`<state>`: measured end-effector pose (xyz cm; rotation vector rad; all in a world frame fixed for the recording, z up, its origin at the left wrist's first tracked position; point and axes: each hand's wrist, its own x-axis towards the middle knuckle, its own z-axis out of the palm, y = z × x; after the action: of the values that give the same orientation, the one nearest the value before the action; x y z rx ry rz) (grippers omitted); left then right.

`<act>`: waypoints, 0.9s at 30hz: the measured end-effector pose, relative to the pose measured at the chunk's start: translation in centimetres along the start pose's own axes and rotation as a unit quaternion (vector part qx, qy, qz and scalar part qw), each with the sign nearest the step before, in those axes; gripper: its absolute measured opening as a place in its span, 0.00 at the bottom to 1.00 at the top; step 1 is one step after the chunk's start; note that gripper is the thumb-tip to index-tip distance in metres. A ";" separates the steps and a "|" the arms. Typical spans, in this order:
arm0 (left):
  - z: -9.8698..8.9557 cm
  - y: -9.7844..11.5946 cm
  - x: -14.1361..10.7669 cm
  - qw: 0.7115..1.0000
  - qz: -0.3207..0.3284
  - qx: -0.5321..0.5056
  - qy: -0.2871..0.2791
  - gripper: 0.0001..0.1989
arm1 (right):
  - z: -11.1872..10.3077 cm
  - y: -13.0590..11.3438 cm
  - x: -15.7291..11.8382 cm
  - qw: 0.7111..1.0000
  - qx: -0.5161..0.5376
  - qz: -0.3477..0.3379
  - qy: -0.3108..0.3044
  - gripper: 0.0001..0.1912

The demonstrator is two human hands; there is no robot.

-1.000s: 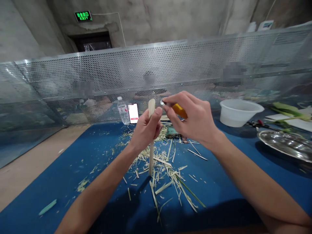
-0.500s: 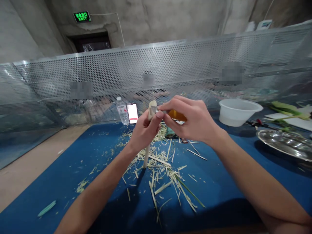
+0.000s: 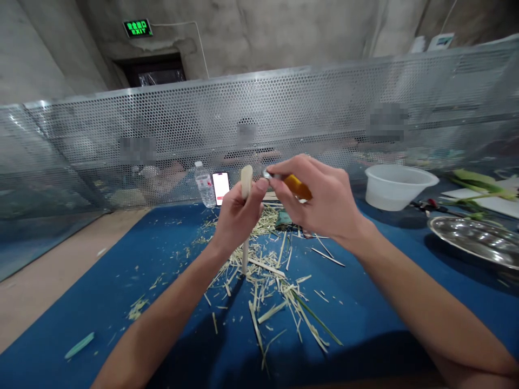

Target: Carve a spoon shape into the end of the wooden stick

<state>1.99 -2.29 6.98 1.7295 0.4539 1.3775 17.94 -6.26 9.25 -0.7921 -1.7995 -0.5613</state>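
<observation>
My left hand [image 3: 237, 229] is gripping a pale peeled stalk [image 3: 245, 254] upright, its top standing above my thumb. My right hand [image 3: 320, 202] is pinching an orange-handled knife [image 3: 297, 186] between thumb and fingers, holding the metal tip just beside the top of the stalk, not touching it. The working gap between my hands is narrow.

Below both hands, fibrous shavings [image 3: 263, 286] are lying scattered across a blue mat [image 3: 121, 302]. Left of my left forearm, the mat's edge is running along a concrete floor [image 3: 60, 270], leaving open mat on that side.

Ahead of my left hand, a plastic water bottle [image 3: 205, 185] and a lit phone [image 3: 221, 187] are sitting at the far edge; I cannot read either. Right of my right hand, a white plastic bowl [image 3: 401, 186] and a steel tray [image 3: 474, 240] are occupying the mat. Beyond, a perforated metal screen [image 3: 259, 102] is spanning the view, and a green sign [image 3: 137, 28] is showing "EXIT".
</observation>
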 end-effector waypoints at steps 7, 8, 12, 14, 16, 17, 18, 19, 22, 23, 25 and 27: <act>-0.7 -0.8 -0.1 0.998 0.021 -0.029 -0.051 0.22 | -0.8 0.1 0.3 0.994 0.100 -0.022 -0.048 0.09; -0.8 -0.8 -0.1 0.998 0.026 -0.027 -0.058 0.21 | -0.9 0.1 0.4 0.993 0.106 -0.022 -0.054 0.09; -1.0 -0.8 -0.2 0.996 0.055 0.012 -0.074 0.21 | -0.9 0.2 0.5 0.992 0.094 -0.016 -0.080 0.09; -1.0 -0.7 -0.2 0.995 0.072 0.035 -0.066 0.21 | -0.9 0.3 0.5 0.992 0.090 -0.016 -0.090 0.09; -0.9 -0.7 -0.2 0.993 0.084 0.051 -0.057 0.20 | -0.9 0.3 0.5 0.992 0.089 -0.017 -0.093 0.08; -0.9 -0.7 -0.2 0.993 0.089 0.056 -0.053 0.20 | -0.9 0.3 0.5 0.992 0.087 -0.017 -0.095 0.08; -0.9 -0.8 -0.1 0.992 0.094 0.061 -0.050 0.20 | -0.9 0.3 0.5 0.992 0.085 -0.016 -0.097 0.08; -0.9 -0.8 -0.1 0.992 0.097 0.064 -0.045 0.20 | -1.0 0.3 0.5 0.991 0.084 -0.014 -0.099 0.08; -1.0 -1.0 -0.1 0.992 0.095 0.072 -0.028 0.20 | -1.0 0.3 0.5 0.991 0.085 -0.008 -0.106 0.08; -1.0 -1.1 -0.1 0.993 0.092 0.072 -0.023 0.20 | -1.0 0.2 0.5 0.991 0.085 -0.006 -0.107 0.08; -1.1 -1.2 -0.1 0.994 0.083 0.062 -0.020 0.21 | -1.0 0.1 0.4 0.991 0.082 -0.004 -0.103 0.09; -1.1 -1.1 -0.1 0.997 0.067 0.042 -0.025 0.21 | -0.9 0.0 0.2 0.993 0.074 -0.003 -0.092 0.09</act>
<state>1.22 -1.26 6.08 1.8882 0.3785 1.4225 18.43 -6.79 9.78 -0.7556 -1.9876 -0.3638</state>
